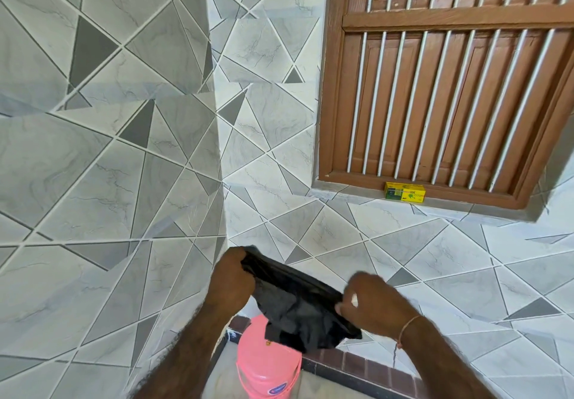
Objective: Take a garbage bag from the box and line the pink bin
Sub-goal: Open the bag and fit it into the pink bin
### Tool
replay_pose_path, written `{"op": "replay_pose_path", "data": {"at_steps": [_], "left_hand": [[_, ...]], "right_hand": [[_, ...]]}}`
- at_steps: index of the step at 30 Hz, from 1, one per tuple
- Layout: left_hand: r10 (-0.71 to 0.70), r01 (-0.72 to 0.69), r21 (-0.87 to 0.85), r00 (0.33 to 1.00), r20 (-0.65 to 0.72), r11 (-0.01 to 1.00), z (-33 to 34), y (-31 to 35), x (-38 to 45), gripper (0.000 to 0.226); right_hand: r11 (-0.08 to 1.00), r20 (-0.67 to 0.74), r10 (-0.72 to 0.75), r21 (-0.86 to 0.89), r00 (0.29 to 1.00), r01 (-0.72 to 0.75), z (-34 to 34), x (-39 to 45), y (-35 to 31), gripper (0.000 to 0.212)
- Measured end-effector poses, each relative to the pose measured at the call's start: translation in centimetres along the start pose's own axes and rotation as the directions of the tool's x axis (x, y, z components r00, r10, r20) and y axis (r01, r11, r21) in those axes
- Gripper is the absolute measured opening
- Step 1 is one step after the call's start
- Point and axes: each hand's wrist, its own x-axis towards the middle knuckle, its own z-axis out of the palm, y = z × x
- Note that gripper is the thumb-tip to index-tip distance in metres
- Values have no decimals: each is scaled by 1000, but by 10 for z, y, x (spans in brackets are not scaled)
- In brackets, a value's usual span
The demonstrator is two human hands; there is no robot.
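Observation:
A black garbage bag [298,308] is stretched between both hands at the bottom centre of the head view. My left hand [231,280] grips its upper left corner, and my right hand [372,302] pinches its right edge. The bag's crumpled lower part hangs over the top of the pink bin [267,364], which stands on the floor directly below. Whether the bag touches the bin's rim I cannot tell. A yellow and green box [404,192] lies on the window sill to the upper right, well away from both hands.
Grey geometric tiles cover the walls, with a corner [220,150] just behind the bin. A brown wooden window with white bars [450,82] fills the upper right. A dark brick-patterned skirting [357,364] runs along the floor to the right of the bin.

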Motion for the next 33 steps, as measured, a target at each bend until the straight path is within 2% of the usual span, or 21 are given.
{"op": "replay_pose_path", "data": {"at_steps": [3, 4, 6, 8, 11, 12, 16, 18, 19, 21, 23, 25, 26, 29, 31, 33], "left_hand": [[155, -162, 42, 978, 138, 986, 9, 12, -8, 56], [202, -212, 36, 962, 183, 977, 13, 16, -10, 57], [263, -270, -8, 930, 255, 963, 18, 23, -14, 55], [275, -264, -80, 914, 297, 961, 21, 27, -18, 52], [258, -239, -99, 923, 287, 966, 17, 30, -18, 55], [258, -242, -90, 926, 275, 966, 15, 31, -17, 56], [296, -319, 45, 916, 271, 947, 7, 30, -13, 56], [276, -315, 116, 924, 266, 942, 6, 26, -13, 56], [266, -307, 124, 926, 268, 943, 6, 24, -14, 57], [261, -300, 94, 919, 295, 949, 7, 25, -15, 58], [273, -301, 47, 911, 308, 952, 8, 29, -16, 63], [278, -287, -21, 907, 318, 958, 10, 33, -16, 68], [281, -280, -50, 901, 329, 959, 11, 34, -16, 67], [258, -246, -79, 895, 364, 966, 11, 33, -14, 52], [222, -210, -73, 901, 372, 975, 11, 28, -10, 45], [159, -175, 13, 922, 352, 985, 12, 20, -6, 35]], "right_hand": [[948, -290, -184, 199, 939, 247, -15, 5, -27, 13], [917, -321, -242, 232, 916, 324, -16, 7, -39, 10], [880, -294, -322, 257, 900, 399, -12, 12, -57, 22], [896, -229, -354, 196, 907, 399, -2, 16, -71, 33], [929, -227, -315, 128, 922, 348, 11, 20, -76, 24], [935, -228, -293, 137, 929, 328, 13, 21, -75, 28], [962, -203, -259, 35, 944, 272, 21, 29, -58, 28], [973, -207, -230, -26, 951, 229, 23, 31, -50, 28], [975, -231, -219, -6, 948, 224, 23, 30, -49, 26], [938, -311, -197, 217, 930, 271, 23, 25, -54, 18], [844, -291, -183, 443, 939, 301, 22, 19, -67, 40], [803, -271, -169, 519, 948, 292, 27, 16, -75, 56], [804, -303, -165, 510, 939, 306, 29, 15, -78, 53], [854, -434, -105, 422, 895, 304, 26, 11, -75, 13], [881, -439, -114, 369, 891, 295, 22, 7, -69, 12], [895, -383, -224, 283, 896, 344, 19, 4, -65, 15]]}}
